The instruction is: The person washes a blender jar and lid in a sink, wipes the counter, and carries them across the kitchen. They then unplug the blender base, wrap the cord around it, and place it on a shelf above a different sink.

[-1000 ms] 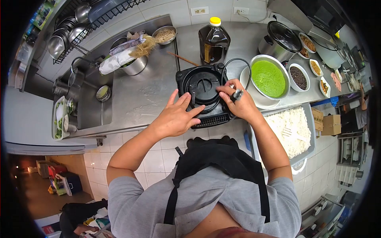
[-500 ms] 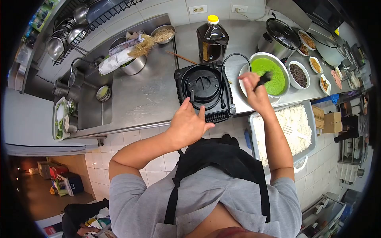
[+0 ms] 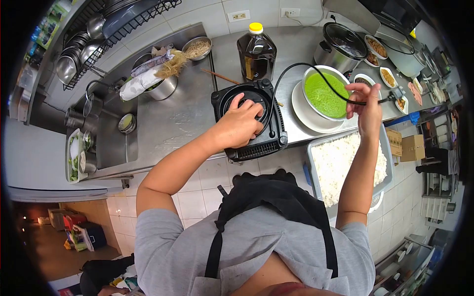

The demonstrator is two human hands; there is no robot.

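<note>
My left hand (image 3: 241, 123) rests on a squarish black appliance (image 3: 256, 148) at the counter's front edge, its fingers curled over the round recessed middle. This appliance has corner feet facing up, so it seems to lie upside down. From it a black power cord (image 3: 302, 64) arcs up and to the right. The cord's plug end (image 3: 393, 95) sticks out to the right of my right hand (image 3: 366, 106), whose fingers are closed around the cord. Just left of that hand stands a metal bowl of green sauce (image 3: 323, 96), on a white dish (image 3: 311, 126).
Behind the appliance stands a jug of dark liquid (image 3: 256, 52) with a yellow cap. A slow cooker (image 3: 340, 47) and small dishes of toppings (image 3: 389, 78) are at right. Below the counter sits a tub of rice (image 3: 340, 172). The sink (image 3: 116, 143) is at left.
My right hand has moved right, away from above the green sauce, drawing the cord out with it. My left hand has moved onto the middle of the appliance.
</note>
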